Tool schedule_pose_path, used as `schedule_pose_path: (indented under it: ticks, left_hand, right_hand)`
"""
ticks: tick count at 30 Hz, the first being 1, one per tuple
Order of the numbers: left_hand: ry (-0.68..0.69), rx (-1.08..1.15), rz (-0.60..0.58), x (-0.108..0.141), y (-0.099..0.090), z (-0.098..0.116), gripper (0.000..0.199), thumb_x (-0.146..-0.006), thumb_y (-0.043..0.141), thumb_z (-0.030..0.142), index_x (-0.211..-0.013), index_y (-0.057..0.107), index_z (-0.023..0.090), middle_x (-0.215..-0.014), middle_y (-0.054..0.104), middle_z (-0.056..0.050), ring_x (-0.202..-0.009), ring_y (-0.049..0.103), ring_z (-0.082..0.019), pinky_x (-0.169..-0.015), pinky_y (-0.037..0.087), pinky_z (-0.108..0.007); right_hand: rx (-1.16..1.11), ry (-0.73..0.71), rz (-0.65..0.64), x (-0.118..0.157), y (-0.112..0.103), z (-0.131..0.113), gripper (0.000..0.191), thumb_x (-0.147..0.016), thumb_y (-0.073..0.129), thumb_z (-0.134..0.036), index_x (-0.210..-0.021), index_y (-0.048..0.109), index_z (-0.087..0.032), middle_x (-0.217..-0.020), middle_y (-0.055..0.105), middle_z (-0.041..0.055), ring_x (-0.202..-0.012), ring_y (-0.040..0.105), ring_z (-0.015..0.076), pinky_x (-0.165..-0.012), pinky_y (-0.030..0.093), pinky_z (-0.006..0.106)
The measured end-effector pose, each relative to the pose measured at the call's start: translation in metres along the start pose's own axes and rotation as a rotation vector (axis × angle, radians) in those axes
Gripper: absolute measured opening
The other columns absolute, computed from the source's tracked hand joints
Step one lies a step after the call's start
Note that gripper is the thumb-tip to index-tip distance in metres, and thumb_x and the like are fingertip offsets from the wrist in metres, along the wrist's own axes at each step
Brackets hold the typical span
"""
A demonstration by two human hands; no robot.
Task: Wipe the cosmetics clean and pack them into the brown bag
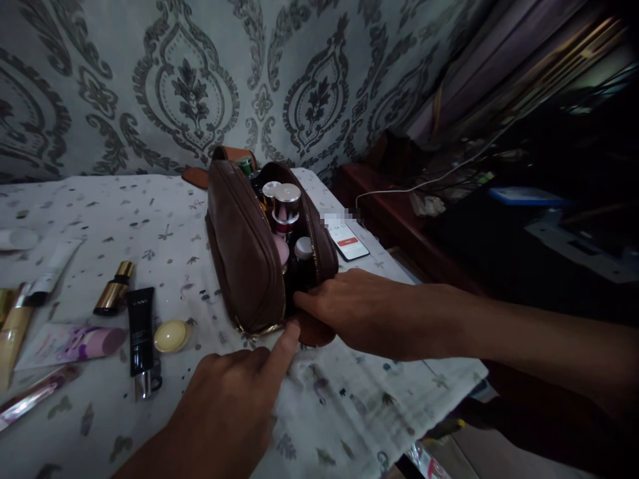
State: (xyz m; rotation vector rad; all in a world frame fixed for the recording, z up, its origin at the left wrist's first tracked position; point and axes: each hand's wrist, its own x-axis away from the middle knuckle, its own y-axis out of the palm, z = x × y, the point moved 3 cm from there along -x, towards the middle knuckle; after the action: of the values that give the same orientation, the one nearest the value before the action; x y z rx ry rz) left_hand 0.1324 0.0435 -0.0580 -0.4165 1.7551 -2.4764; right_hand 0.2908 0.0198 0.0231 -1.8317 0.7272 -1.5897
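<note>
An unzipped brown toiletry bag stands on the patterned white cloth, with silver-capped bottles, a pink item and a grey-capped container inside. My right hand is at the bag's near right edge, its fingers curled on the rim; fingertips are partly hidden there. My left hand lies in front of the bag, index finger stretched to the brown flap at its near end, the other fingers folded under.
Left of the bag lie a black tube, a gold bottle, a round yellow container, a pink and white tube and several other cosmetics. A phone lies right of the bag. Behind is a patterned wall.
</note>
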Motion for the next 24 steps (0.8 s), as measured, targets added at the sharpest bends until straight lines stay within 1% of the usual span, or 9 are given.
schedule_pose_path:
  ticks: [3,4,6,8,11,14,18,21,24]
  left_hand:
    - [-0.040,0.035,-0.167,-0.004,-0.012,0.002,0.101,-0.058,0.045,-0.002,-0.154,0.023,0.019,-0.099,0.076,-0.008,-0.083,0.073,-0.028,-0.071,0.061,-0.046]
    - [-0.058,0.041,-0.200,-0.004,-0.015,0.003,0.102,-0.058,0.045,-0.002,-0.155,0.021,0.020,-0.104,0.076,-0.009,-0.088,0.073,-0.028,-0.074,0.061,-0.047]
    - [-0.085,0.052,-0.242,-0.005,-0.018,0.003,0.103,-0.060,0.044,-0.002,-0.156,0.017,0.023,-0.110,0.075,-0.009,-0.094,0.073,-0.029,-0.079,0.060,-0.049]
    - [-0.098,0.061,-0.269,-0.005,-0.018,0.002,0.103,-0.061,0.044,-0.002,-0.157,0.014,0.024,-0.112,0.074,-0.009,-0.096,0.072,-0.029,-0.081,0.059,-0.050]
    - [-0.111,0.058,-0.283,-0.005,-0.015,0.002,0.102,-0.062,0.043,-0.003,-0.157,0.015,0.023,-0.110,0.074,-0.009,-0.095,0.072,-0.030,-0.081,0.059,-0.051]
    - [-0.114,0.048,-0.283,-0.005,-0.014,0.003,0.103,-0.061,0.043,-0.003,-0.157,0.015,0.024,-0.109,0.075,-0.009,-0.095,0.072,-0.030,-0.080,0.060,-0.050]
    - [-0.127,0.027,-0.291,-0.005,-0.014,0.002,0.106,-0.059,0.044,-0.003,-0.157,0.015,0.026,-0.108,0.075,-0.008,-0.093,0.073,-0.030,-0.079,0.060,-0.050]
    - [-0.131,0.011,-0.276,-0.006,-0.013,0.002,0.107,-0.058,0.044,-0.002,-0.157,0.017,0.027,-0.112,0.075,-0.008,-0.093,0.073,-0.030,-0.080,0.060,-0.049]
    - [-0.111,0.000,-0.252,-0.006,-0.011,0.002,0.107,-0.056,0.045,-0.001,-0.156,0.019,0.026,-0.113,0.075,-0.009,-0.092,0.073,-0.029,-0.080,0.061,-0.048]
  right_hand:
    - [0.008,0.033,-0.010,0.001,0.001,0.000,0.023,-0.086,0.050,-0.002,-0.101,0.062,-0.014,-0.087,0.069,0.0066,-0.069,0.061,0.0162,-0.058,0.034,0.026]
    - [-0.009,0.039,0.016,0.001,0.002,0.001,0.022,-0.086,0.050,-0.002,-0.100,0.062,-0.015,-0.085,0.069,0.0055,-0.067,0.061,0.0158,-0.057,0.034,0.026]
    - [-0.049,0.030,0.110,0.002,0.003,0.003,0.021,-0.086,0.050,-0.003,-0.097,0.062,-0.017,-0.083,0.068,0.0034,-0.065,0.060,0.0152,-0.056,0.033,0.026]
    - [-0.089,0.012,0.187,0.003,0.005,0.006,0.019,-0.087,0.048,-0.006,-0.095,0.061,-0.018,-0.082,0.068,0.0026,-0.065,0.059,0.0152,-0.055,0.032,0.026]
    - [-0.122,0.006,0.207,0.004,0.009,0.008,0.019,-0.087,0.048,-0.005,-0.094,0.061,-0.017,-0.085,0.068,0.0032,-0.065,0.059,0.0150,-0.056,0.034,0.026]
    - [-0.104,-0.019,0.223,0.005,0.012,0.008,0.024,-0.081,0.050,0.000,-0.094,0.062,-0.016,-0.088,0.069,0.0037,-0.068,0.060,0.0150,-0.058,0.036,0.026]
    - [-0.061,-0.079,0.301,0.006,0.017,0.009,0.034,-0.076,0.052,0.002,-0.102,0.064,-0.016,-0.096,0.069,0.0049,-0.075,0.064,0.0162,-0.061,0.039,0.026]
    - [-0.002,-0.120,0.337,0.005,0.022,0.010,0.039,-0.075,0.054,0.001,-0.109,0.066,-0.015,-0.105,0.069,0.0082,-0.083,0.067,0.0183,-0.062,0.042,0.026]
    - [0.055,-0.119,0.366,0.003,0.027,0.012,0.041,-0.073,0.056,-0.001,-0.112,0.066,-0.014,-0.114,0.067,0.0107,-0.074,0.067,0.0160,-0.055,0.040,0.026]
